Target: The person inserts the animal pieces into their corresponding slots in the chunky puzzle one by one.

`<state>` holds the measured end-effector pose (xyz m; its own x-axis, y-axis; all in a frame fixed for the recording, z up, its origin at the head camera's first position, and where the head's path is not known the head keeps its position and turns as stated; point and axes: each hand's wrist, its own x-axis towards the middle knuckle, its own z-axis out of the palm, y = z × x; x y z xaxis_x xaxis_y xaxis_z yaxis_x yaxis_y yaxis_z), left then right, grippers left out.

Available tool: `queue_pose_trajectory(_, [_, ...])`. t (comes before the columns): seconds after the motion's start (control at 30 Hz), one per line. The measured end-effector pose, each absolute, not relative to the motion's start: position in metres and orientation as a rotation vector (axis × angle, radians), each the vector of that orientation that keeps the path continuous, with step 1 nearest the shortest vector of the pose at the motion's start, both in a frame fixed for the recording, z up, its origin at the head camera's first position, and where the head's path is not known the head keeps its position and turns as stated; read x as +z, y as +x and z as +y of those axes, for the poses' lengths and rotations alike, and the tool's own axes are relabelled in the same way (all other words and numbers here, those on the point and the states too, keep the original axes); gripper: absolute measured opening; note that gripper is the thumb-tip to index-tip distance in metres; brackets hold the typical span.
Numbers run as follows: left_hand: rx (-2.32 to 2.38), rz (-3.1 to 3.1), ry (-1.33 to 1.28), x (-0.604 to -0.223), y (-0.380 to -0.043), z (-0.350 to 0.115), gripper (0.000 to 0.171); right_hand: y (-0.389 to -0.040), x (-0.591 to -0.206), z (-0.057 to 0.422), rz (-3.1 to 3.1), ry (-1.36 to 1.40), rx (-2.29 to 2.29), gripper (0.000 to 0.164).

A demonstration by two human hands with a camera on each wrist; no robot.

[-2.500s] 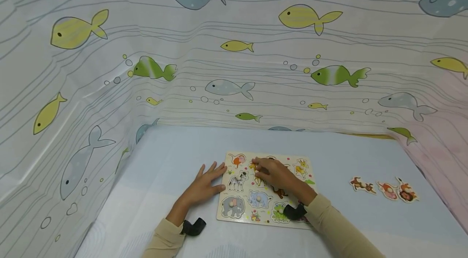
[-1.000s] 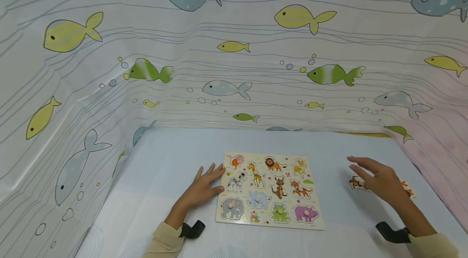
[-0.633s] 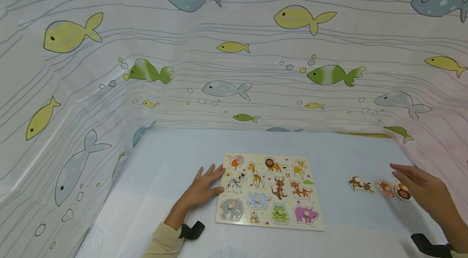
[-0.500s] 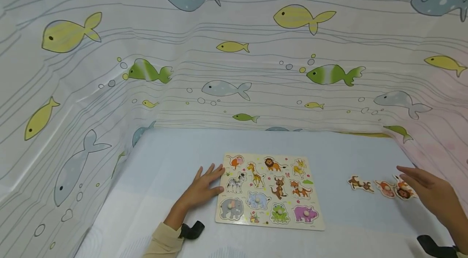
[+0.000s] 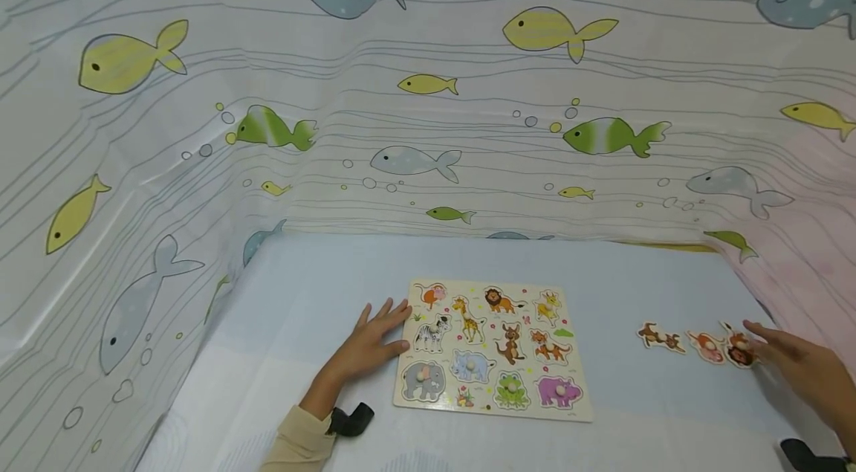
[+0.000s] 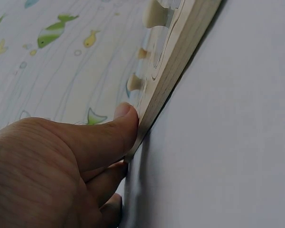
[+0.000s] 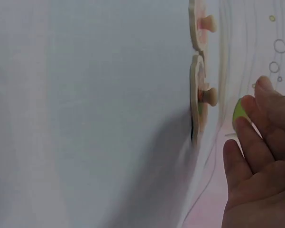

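A wooden animal puzzle board point(image 5: 521, 414) lies flat on the table. My left hand point(image 5: 366, 346) rests at its left edge, fingers spread; the left wrist view has the thumb point(image 6: 125, 123) against the board's side. Over at the right, my right hand point(image 5: 805, 372) is beside the lion puzzle piece point(image 5: 738, 351), its fingers lightly bent and holding nothing. In the right wrist view the fingertips are apart from that piece's knob point(image 7: 208, 97). A monkey piece point(image 5: 705, 347) lies against the lion piece, and a kangaroo piece point(image 5: 658, 337) farther left.
Knobbed elephant point(image 5: 424, 381), rhino point(image 5: 471, 366), frog point(image 5: 512, 390) and hippo point(image 5: 559, 392) pieces sit in the board's near part. The pale table point(image 5: 321, 279) meets a fish-patterned cloth point(image 5: 374, 115) behind and on both sides.
My right hand has left the board, swung right past the loose pieces, and come down beside the lion piece. The left hand has stayed at the board's edge.
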<state>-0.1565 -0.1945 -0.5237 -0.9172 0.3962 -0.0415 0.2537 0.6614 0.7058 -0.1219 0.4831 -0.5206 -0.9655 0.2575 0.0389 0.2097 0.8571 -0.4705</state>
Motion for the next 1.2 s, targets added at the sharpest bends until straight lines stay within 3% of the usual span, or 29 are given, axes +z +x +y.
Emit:
queue_pose_trajectory(0.27, [1.104, 2.684, 0.536, -0.522, -0.156, -0.193, 0.064, -0.119, -0.534, 0.489, -2.974, -0.341, 0.731, 0.060])
queue_pose_trajectory(0.5, [1.098, 2.697, 0.543, -0.521, -0.156, -0.193, 0.064, -0.114, -0.541, 0.488, -2.929, -0.185, 0.659, 0.043])
queue_pose_trajectory(0.87, [1.094, 2.709, 0.531, -0.521, -0.156, -0.194, 0.064, -0.119, -0.547, 0.491, -2.837, 0.075, 0.692, 0.035])
queue_pose_trajectory(1.2, [1.090, 2.697, 0.545, -0.521, -0.156, -0.194, 0.065, -0.120, -0.548, 0.489, -2.723, 0.178, 0.618, 0.018])
